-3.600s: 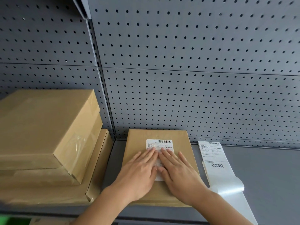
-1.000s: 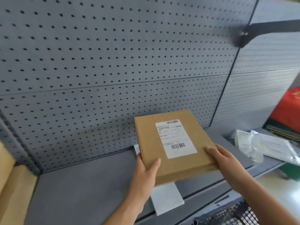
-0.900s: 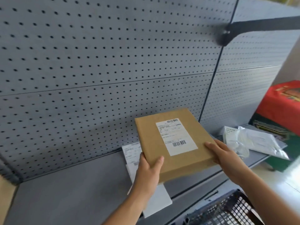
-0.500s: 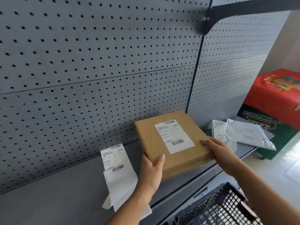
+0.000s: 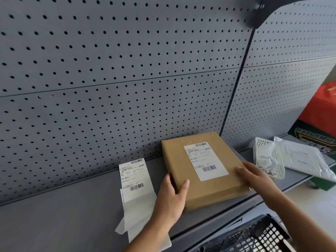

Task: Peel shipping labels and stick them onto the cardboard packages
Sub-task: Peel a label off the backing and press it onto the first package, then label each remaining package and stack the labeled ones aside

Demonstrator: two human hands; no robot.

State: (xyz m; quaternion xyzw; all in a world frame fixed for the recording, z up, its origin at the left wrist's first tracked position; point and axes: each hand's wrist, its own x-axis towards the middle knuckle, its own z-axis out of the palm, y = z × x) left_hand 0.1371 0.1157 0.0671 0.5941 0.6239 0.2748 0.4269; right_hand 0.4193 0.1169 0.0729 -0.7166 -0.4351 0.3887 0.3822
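A flat cardboard package (image 5: 203,171) is held at the front edge of a grey shelf (image 5: 63,211), against a grey pegboard wall (image 5: 118,79). Its near left corner is gripped by the left hand (image 5: 172,199), the thumb laid on the top face and the fingers curled along the side. Its right edge is touched by the right hand (image 5: 254,176), whose fingers are extended and only loosely bent against the box. A white shipping label (image 5: 205,161) is stuck on the top face; a barcode is printed at its top and another near its bottom, but the small text lines between cannot be read. Just left of the package, a label strip (image 5: 135,184) lies on the shelf, bearing the same barcode layout, with blank backing paper trailing toward the viewer. To the right, a white perforated basket (image 5: 269,159) and a white poly mailer (image 5: 305,159) are seen, perhaps touching each other. A black mesh crate (image 5: 254,237) is visible below the shelf
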